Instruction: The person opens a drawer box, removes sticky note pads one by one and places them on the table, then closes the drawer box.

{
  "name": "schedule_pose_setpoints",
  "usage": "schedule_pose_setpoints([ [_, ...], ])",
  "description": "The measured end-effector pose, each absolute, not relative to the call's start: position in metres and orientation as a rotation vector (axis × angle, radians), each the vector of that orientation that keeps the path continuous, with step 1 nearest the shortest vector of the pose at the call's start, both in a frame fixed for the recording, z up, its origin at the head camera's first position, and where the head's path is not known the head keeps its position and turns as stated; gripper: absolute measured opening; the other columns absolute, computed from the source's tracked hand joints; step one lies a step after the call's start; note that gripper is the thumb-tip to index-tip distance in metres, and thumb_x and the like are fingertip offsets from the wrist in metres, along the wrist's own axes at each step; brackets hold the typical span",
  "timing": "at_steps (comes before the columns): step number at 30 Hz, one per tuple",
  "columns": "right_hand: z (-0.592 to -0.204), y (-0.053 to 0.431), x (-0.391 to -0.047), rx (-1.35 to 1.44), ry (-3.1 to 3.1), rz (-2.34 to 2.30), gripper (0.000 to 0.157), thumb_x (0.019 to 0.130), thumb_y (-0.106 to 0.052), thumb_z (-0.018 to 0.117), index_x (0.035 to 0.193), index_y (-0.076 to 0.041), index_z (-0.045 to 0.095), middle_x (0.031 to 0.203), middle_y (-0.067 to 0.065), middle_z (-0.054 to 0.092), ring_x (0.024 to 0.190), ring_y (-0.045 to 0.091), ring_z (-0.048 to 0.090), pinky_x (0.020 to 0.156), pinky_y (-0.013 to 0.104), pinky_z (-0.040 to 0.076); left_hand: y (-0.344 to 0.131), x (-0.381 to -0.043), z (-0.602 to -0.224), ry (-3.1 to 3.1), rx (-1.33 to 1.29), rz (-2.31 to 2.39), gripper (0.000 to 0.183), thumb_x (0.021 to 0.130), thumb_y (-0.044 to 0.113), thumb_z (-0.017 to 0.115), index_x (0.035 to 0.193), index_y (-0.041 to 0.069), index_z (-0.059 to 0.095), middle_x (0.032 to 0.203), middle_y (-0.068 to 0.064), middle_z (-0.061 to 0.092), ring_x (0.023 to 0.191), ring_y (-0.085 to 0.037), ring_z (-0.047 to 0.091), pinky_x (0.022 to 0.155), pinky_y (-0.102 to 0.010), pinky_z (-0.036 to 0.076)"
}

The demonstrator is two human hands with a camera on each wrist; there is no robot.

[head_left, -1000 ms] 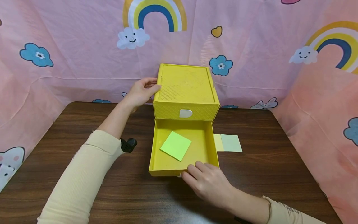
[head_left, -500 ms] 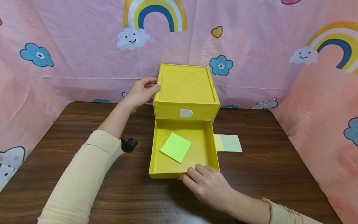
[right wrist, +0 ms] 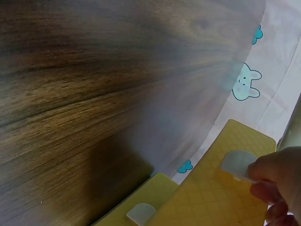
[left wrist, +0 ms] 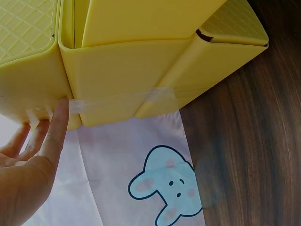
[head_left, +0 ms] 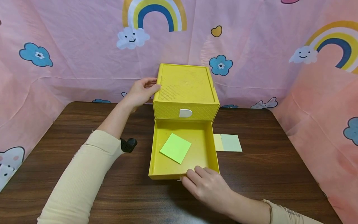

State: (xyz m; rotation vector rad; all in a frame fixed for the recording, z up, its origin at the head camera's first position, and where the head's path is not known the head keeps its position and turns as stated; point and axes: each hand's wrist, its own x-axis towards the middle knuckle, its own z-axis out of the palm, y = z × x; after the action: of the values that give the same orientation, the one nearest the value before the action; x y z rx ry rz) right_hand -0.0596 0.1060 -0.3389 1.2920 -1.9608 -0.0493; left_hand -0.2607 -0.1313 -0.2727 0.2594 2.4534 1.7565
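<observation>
Now that the drawer (head_left: 201, 149), its white handle (right wrist: 237, 162) pinched by the right hand (head_left: 208, 188), sits slightly further out, the green notepad (head_left: 175, 148) inside seems more accessible, the left hand (head_left: 139, 93) resting spread-fingered against the yellow cabinet (head_left: 190, 82).

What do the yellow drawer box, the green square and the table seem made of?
The yellow drawer box looks like satin moulded plastic, with embossed lattice fronts. The green square is probably matte paper, thin and flat. The table shows dark, faintly shiny grain: wood or laminate, unclear.
</observation>
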Motion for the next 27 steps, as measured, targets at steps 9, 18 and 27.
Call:
schedule_pose_setpoints([
  [9,-0.337,0.107,-0.059,1.293,-1.944,-0.084,0.023,0.085,0.001,0.037,0.067,-0.009,0.048,0.061,-0.002,0.039,0.048,0.011,0.029,0.04,0.016,0.019,-0.132,-0.261,-0.274,2.469,0.259,1.75,0.054,0.086,0.033,0.052,0.134,0.013,0.034,0.127,-0.005,0.043,0.106,-0.018,0.048,0.077,-0.035,0.05],
  [18,-0.329,0.109,-0.056,1.32,-1.954,-0.063,0.021,0.088,-0.009,0.041,0.071,-0.01,0.053,0.059,-0.003,0.04,0.047,0.011,0.033,0.04,0.017,0.023,-0.132,-0.261,-0.275,2.466,0.256,1.756,0.054,0.087,0.032,0.052,0.134,0.013,0.034,0.128,-0.005,0.042,0.107,-0.018,0.047,0.078,-0.035,0.05],
  [27,-0.314,0.11,-0.056,1.354,-1.919,0.007,0.021,0.089,-0.01,0.043,0.075,-0.011,0.058,0.06,-0.003,0.044,0.049,0.011,0.035,0.041,0.015,0.027,-0.131,-0.263,-0.274,2.45,0.249,1.757,0.055,0.086,0.034,0.052,0.134,0.014,0.034,0.127,-0.005,0.043,0.104,-0.019,0.05,0.077,-0.034,0.05],
])
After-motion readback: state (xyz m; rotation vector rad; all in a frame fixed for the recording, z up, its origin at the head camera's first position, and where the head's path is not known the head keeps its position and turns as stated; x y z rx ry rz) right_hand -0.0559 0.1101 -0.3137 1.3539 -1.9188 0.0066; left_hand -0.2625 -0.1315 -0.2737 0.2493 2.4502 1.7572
